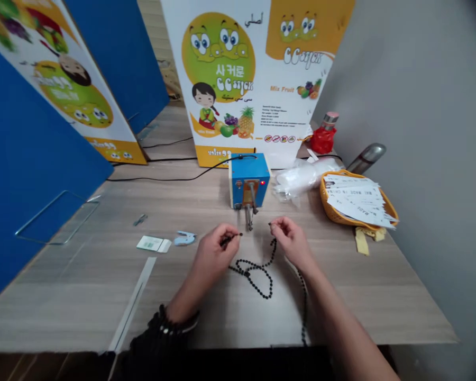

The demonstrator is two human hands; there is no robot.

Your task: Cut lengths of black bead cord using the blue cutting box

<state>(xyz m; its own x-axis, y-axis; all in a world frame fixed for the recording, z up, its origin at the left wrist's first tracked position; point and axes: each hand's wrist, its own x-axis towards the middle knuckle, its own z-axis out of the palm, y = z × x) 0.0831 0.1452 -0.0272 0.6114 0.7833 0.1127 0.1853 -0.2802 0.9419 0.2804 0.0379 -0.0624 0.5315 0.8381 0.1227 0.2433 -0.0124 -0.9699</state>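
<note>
Both hands sit near the middle of the wooden table [83,286]. The left hand [214,251] and the right hand [291,241] each pinch an end of a black bead string [257,275] (it loops between them), just near of the blue machine [249,180].

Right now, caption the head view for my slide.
Left hand and right hand each pinch an end of a black bead string before a blue machine on a wooden table.
</note>
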